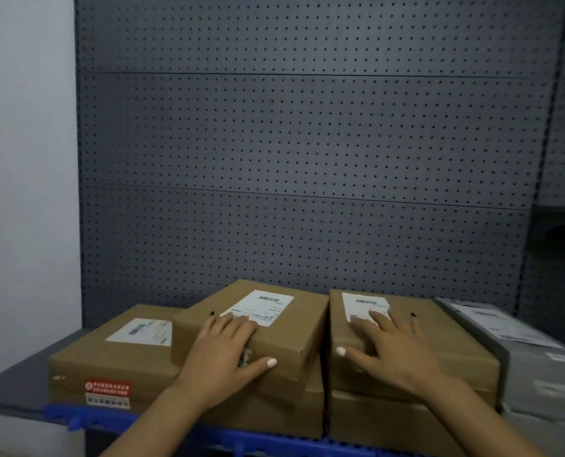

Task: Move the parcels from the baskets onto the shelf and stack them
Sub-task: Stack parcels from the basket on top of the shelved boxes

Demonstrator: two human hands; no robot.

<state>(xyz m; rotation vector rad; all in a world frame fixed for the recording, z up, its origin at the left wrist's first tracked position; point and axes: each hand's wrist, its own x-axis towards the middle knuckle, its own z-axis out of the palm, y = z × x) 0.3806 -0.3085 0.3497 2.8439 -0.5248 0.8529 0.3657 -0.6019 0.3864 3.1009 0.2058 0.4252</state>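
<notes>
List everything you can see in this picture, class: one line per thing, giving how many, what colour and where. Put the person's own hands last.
Cardboard boxes: five visible, brown, on the shelf; one at the left, a tilted one on a lower box in the middle, another upper box on a lower one to its right.
Grey boxes: at least two, stacked at the far right.
Labels: one white on each top brown box; a red sticker on the left box's front.
Shelf: one, dark grey, with a blue front strip.
Pegboard: dark grey, behind the shelf.
Wall: white, at left.
Left hand: flat on the tilted box.
Right hand: flat on the right upper box.
</notes>
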